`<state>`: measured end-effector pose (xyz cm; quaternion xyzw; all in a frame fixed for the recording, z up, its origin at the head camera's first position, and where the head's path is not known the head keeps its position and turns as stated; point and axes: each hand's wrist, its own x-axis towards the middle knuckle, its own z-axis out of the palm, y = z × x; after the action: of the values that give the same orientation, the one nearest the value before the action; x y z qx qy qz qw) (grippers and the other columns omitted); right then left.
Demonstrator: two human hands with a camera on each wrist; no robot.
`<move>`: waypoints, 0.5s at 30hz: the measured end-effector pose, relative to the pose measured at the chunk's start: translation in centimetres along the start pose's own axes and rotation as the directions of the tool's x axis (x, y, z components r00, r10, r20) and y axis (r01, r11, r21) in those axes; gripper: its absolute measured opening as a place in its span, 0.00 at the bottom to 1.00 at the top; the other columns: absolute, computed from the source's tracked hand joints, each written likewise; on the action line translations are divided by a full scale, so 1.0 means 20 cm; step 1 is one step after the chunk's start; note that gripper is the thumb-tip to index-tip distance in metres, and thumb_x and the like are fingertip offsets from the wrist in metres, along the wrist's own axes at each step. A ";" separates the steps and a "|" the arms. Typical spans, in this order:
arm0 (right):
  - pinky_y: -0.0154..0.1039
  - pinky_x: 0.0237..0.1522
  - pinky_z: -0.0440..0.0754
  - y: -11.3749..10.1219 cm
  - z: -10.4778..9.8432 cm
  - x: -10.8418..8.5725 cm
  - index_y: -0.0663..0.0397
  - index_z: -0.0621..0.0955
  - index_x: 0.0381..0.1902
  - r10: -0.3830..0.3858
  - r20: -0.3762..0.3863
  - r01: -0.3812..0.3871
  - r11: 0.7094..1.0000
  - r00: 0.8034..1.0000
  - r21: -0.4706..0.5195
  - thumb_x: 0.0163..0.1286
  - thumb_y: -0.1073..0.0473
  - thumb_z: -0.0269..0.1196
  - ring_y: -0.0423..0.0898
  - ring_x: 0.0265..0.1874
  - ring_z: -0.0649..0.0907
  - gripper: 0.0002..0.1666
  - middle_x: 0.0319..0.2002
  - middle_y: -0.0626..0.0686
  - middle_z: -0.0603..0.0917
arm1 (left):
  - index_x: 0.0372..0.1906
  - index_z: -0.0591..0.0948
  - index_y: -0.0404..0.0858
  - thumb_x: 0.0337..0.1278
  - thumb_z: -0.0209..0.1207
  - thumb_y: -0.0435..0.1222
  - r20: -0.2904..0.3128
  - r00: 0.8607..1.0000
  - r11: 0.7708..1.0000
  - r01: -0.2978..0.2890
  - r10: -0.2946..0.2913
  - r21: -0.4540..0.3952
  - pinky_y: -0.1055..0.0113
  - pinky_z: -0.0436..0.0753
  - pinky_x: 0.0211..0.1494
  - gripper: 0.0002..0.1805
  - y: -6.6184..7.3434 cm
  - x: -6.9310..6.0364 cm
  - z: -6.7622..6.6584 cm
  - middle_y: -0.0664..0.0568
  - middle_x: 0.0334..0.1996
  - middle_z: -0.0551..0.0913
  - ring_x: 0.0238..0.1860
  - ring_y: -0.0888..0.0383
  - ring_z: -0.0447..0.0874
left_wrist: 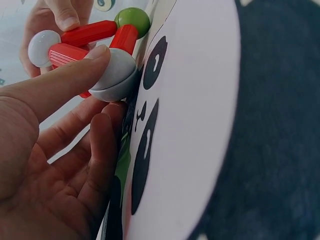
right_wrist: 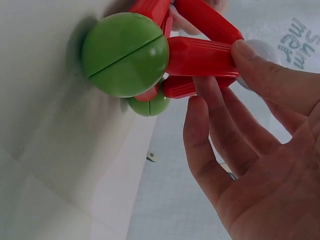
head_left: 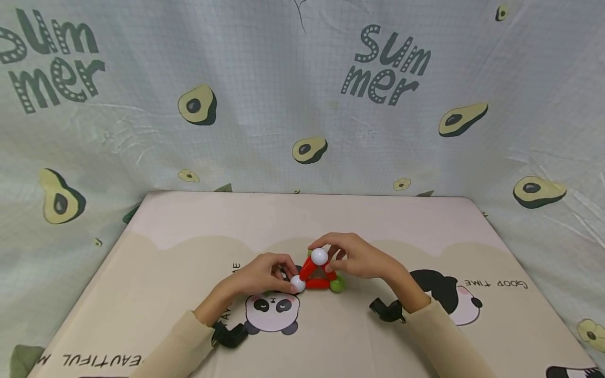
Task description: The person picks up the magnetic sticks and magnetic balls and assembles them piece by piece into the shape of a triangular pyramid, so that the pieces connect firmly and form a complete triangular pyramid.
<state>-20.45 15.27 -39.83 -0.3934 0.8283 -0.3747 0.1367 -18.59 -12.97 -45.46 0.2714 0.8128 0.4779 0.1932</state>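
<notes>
A pyramid-like frame of red rods joined by balls stands on the table in front of me. My left hand (head_left: pixel 264 274) pinches the white ball (left_wrist: pixel 112 75) at its lower left corner, thumb on top and fingers below. At the upper end, my right hand (head_left: pixel 358 257) grips a red rod (right_wrist: pixel 202 56) just beneath the top white ball (head_left: pixel 319 256). One green ball (head_left: pixel 337 284) sits at the lower right corner, touching the table. Another green ball (right_wrist: pixel 150 104) shows farther back in the right wrist view, partly hidden by the nearer one.
A cream and pink table cover (head_left: pixel 189 268) with printed pandas lies under the frame. Behind it hangs a pale curtain (head_left: pixel 264 73) with avocado prints. Black wrist devices (head_left: pixel 230 336) are on both arms, near the sleeves.
</notes>
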 end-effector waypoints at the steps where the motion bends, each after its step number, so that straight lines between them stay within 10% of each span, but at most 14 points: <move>1: 0.43 0.48 0.86 0.00 0.00 0.00 0.50 0.80 0.63 -0.002 -0.002 0.002 1.000 1.000 -0.002 0.68 0.70 0.66 0.46 0.43 0.86 0.27 0.55 0.51 0.86 | 0.45 0.84 0.40 0.56 0.74 0.39 0.001 1.000 1.000 -0.003 0.003 -0.004 0.71 0.78 0.36 0.14 0.00 0.00 0.00 0.50 0.37 0.85 0.32 0.58 0.80; 15: 0.41 0.45 0.87 0.01 0.01 0.00 0.50 0.80 0.65 -0.006 -0.027 0.006 1.000 1.000 -0.021 0.68 0.69 0.67 0.43 0.42 0.86 0.28 0.55 0.51 0.86 | 0.47 0.83 0.39 0.59 0.72 0.39 0.002 1.000 1.000 0.006 -0.006 -0.022 0.70 0.80 0.37 0.14 -0.01 0.00 0.00 0.50 0.39 0.85 0.34 0.57 0.80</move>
<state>-20.46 15.14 -40.10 -0.3922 0.8329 -0.3715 0.1203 -18.74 -13.09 -45.69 0.2673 0.8082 0.4858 0.1983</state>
